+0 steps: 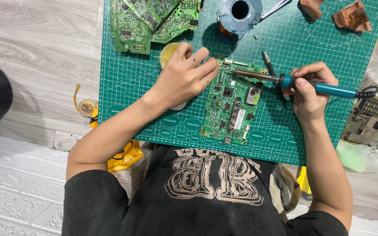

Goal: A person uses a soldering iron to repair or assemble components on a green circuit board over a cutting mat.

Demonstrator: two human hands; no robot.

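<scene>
Soldering iron (302,85) lies nearly level in the right hand (308,94), fingers wrapped shut around its teal handle, thumb on top just behind the collar. Its metal shaft reaches left, with the tip over the upper left corner of the green circuit board (232,101), though whether it touches the board is hard to tell from this angle. I judge the iron light and stiff, and the handle the only safe grip, since the shaft would be hot; the coiled cord (368,92) at the rear may tug a little. The board lies flat on the green cutting mat (285,43); it looks thin, rigid and fragile at its parts, best held by its edges. The left hand (184,78) rests loosely curled at the board's left edge, over a small yellowish tin (169,51), gripping nothing that shows.
</scene>
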